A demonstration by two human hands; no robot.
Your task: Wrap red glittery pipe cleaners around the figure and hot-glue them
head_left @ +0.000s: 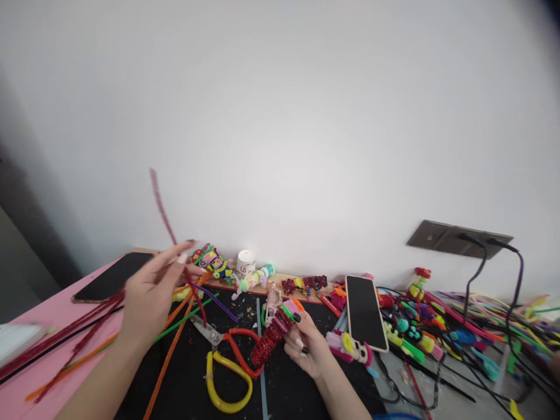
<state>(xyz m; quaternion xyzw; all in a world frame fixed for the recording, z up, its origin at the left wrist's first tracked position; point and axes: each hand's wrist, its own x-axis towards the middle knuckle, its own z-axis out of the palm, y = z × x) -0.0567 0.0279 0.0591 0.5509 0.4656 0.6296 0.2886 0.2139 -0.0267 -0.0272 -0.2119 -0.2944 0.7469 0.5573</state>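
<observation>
Left hand (151, 291) pinches a light, bendy red pipe cleaner (168, 224) near its lower end (it flops); right hand (306, 344) grips the soft red-wrapped bundle (269, 344) midway.

A long dark-red pipe cleaner (164, 213) stands tilted up from the left hand (151, 294), its fuzzy tip blurred against the white wall and its lower end hanging past the fingers. The right hand (306, 344) holds a stubby red glittery bundle (270, 343), probably wound pipe cleaner, lying slantwise over the black mat.
</observation>
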